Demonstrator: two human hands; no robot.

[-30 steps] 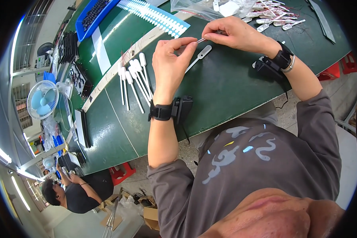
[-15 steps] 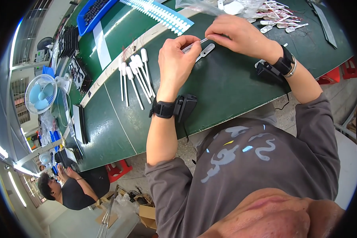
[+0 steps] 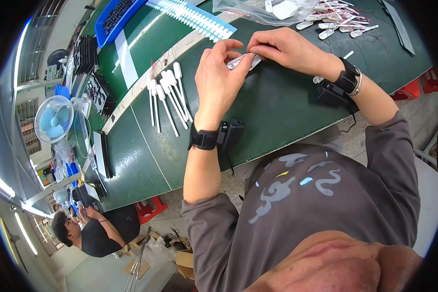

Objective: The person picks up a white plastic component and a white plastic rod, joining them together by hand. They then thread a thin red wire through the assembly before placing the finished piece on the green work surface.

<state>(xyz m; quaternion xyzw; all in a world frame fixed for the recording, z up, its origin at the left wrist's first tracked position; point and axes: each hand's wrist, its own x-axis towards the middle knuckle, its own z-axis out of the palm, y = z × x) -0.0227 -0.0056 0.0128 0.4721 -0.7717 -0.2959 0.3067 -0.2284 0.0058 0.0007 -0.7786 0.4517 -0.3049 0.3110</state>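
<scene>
A small white spoon-shaped plastic shell is held between the thumb and fingers of my left hand; its upper face looks shiny. Close against it, my right hand is closed in a pinch at the shell's right end. Whatever lies between those right fingertips is too small to make out. A second pale shell shows partly behind my left thumb. To the left, several white paddle-shaped sticks lie side by side on the green table.
At the upper right is a pile of spoon-shaped shells with thin red wires. A clear plastic bag with white pieces lies beyond my hands, beside a blue label sheet. A blue bin and a fan stand left; a co-worker sits lower left.
My left fingers have lifted and spread, showing more of the held shell. My right hand has moved slightly left and down, closer to the left. The shell behind is now more covered.
</scene>
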